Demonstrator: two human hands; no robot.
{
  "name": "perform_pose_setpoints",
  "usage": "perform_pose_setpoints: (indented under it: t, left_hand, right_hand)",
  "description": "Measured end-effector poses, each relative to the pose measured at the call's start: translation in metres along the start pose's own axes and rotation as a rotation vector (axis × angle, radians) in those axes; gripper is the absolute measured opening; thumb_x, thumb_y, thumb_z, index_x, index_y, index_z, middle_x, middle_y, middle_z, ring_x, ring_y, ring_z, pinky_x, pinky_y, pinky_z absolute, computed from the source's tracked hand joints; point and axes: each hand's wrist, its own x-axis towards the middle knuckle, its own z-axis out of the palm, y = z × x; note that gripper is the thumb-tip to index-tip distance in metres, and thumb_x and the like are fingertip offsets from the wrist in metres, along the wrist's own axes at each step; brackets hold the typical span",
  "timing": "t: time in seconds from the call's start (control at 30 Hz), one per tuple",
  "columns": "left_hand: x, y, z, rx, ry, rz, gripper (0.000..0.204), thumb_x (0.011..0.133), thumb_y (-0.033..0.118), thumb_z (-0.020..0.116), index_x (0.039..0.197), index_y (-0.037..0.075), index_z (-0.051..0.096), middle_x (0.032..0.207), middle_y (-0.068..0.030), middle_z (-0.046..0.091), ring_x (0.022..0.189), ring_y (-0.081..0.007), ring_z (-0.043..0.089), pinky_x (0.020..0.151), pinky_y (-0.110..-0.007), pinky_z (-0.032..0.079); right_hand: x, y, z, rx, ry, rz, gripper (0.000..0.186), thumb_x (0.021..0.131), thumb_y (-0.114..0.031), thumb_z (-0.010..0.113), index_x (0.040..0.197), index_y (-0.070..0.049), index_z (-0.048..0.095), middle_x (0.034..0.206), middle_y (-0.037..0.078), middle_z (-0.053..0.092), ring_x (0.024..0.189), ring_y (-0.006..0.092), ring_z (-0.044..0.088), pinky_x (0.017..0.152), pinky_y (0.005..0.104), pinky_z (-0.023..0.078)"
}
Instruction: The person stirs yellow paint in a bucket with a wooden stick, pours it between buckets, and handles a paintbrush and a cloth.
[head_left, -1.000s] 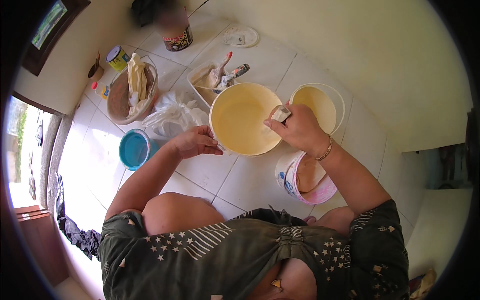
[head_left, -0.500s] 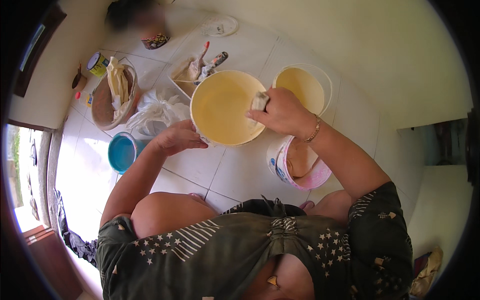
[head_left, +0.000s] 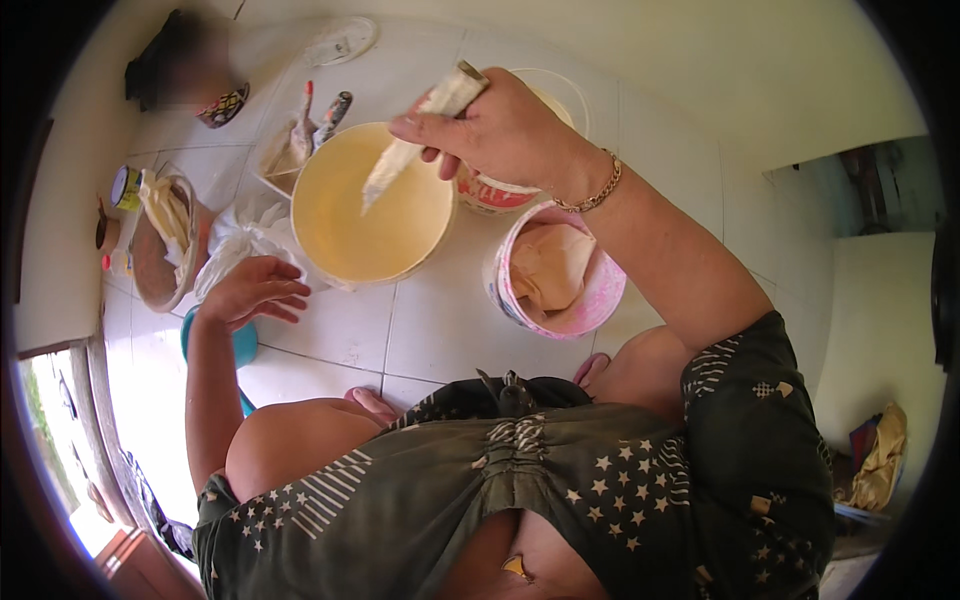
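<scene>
Head cam, right hand: the right hand [head_left: 512, 128] is up over the big bucket, thumb and fingers clamped on an off-white, paint-caked flat brush [head_left: 412, 145]
Brush: slanted, ragged tip down and to the left, over the mouth of the big round pale-yellow plastic bucket [head_left: 335, 235]. Can't tell if the tip touches anything in there
Left hand: the left hand [head_left: 254, 292] hangs just beside the near left side of that bucket, fingers loosely apart and a bit curled
Big bucket: sits on the white tiled floor [head_left: 435, 330], roughly between the two hands
Bucket by the right forearm: a white plastic bucket with a pink-smeared inside [head_left: 590, 305], a peach-coloured sheet-like thing [head_left: 548, 265] in it
Behind the right hand: a smaller pail with a red-and-white side [head_left: 488, 196], partly hidden
Left of the big bucket: a crumpled translucent white plastic bag [head_left: 243, 235], then a brownish oval basin [head_left: 152, 265] with cream cloth [head_left: 168, 215] in it. Teal plastic bucket [head_left: 243, 345] by the left wrist, partly covered
Just past the big bucket: a pale paint tray [head_left: 272, 165] with a red-tipped tool [head_left: 303, 130] and a dark-handled one [head_left: 334, 115]
Top left: another person, blurred
</scene>
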Motion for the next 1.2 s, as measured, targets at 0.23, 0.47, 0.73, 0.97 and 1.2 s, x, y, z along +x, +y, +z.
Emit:
perform_pose_setpoints:
  t: [0.23, 0.47, 0.73, 0.97, 1.2]
  left_hand:
    - [-0.02, 0.025, 0.002, 0.22, 0.115, 0.071, 0.032, 0.084, 0.017, 0.065, 0.105, -0.006, 0.055, 0.096, -0.0151, 0.065, 0.082, -0.0203, 0.066, 0.069, -0.032, 0.056]
    - [-0.024, 0.052, 0.008, 0.246, 0.211, 0.272, 0.032, 0.085, 0.016, 0.065, 0.106, -0.006, 0.055, 0.094, -0.0124, 0.065, 0.085, -0.0172, 0.064, 0.071, -0.029, 0.054]
    - [-0.013, 0.051, -0.009, 0.262, 0.44, 0.346, 0.031, 0.083, 0.015, 0.066, 0.107, -0.004, 0.056, 0.099, -0.0097, 0.064, 0.086, -0.014, 0.061, 0.075, -0.028, 0.053]
    - [-0.025, 0.066, -0.01, 0.036, 0.575, 0.627, 0.029, 0.086, 0.015, 0.064, 0.105, -0.004, 0.055, 0.096, -0.011, 0.063, 0.085, -0.0146, 0.062, 0.075, -0.028, 0.052]
    - [-0.051, 0.079, 0.001, 0.031, 0.595, 0.728, 0.027, 0.087, 0.015, 0.064, 0.103, -0.004, 0.054, 0.092, -0.0125, 0.064, 0.081, -0.0152, 0.063, 0.075, -0.029, 0.053]
  right_hand:
    - [-0.01, 0.006, 0.0, -0.286, -0.072, 0.127, 0.043, 0.074, -0.037, 0.071, 0.087, 0.004, 0.066, 0.073, 0.019, 0.065, 0.061, 0.0297, 0.063, 0.066, 0.0377, 0.05]
    - [-0.022, 0.022, -0.003, 0.094, 0.045, 0.025, 0.016, 0.084, -0.011, 0.066, 0.094, 0.001, 0.066, 0.074, 0.005, 0.064, 0.062, 0.008, 0.058, 0.058, 0.0208, 0.048]
    - [-0.036, 0.008, -0.007, 0.066, -0.017, 0.038, 0.018, 0.084, -0.006, 0.066, 0.099, 0.004, 0.064, 0.086, 0.009, 0.067, 0.077, 0.0109, 0.062, 0.07, 0.022, 0.051]
    - [-0.037, 0.018, 0.005, -0.12, -0.052, 0.013, 0.018, 0.083, -0.009, 0.069, 0.095, 0.004, 0.064, 0.083, 0.007, 0.066, 0.076, 0.0106, 0.061, 0.07, 0.0238, 0.049]
    - [-0.034, 0.015, 0.008, -0.108, -0.002, -0.052, 0.013, 0.083, -0.009, 0.068, 0.09, 0.001, 0.067, 0.081, 0.003, 0.066, 0.071, 0.011, 0.06, 0.065, 0.0211, 0.047]
